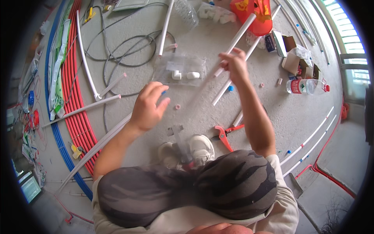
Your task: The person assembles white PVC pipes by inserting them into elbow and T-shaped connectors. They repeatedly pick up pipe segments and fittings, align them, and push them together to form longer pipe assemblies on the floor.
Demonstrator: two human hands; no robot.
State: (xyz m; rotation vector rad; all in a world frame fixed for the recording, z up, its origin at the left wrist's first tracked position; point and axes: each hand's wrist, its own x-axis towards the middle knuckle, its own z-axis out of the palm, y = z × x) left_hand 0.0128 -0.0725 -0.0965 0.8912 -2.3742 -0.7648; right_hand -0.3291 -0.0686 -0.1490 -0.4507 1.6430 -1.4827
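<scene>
The white plastic pipe (243,29), at one o'clock, is grasped in the right hand (235,64); at ten, I cannot tell whether the left hand (149,105) pinches a blue piece (163,93). Toward three, a plastic bottle (313,87) wears a printed red label (296,87).

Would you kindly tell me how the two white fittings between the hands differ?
The left fitting is bent like an L; the right fitting is a rounded oblong. The left fitting lies nearer the left hand than the right fitting does. Both are white, at the clear plastic bag.
</scene>
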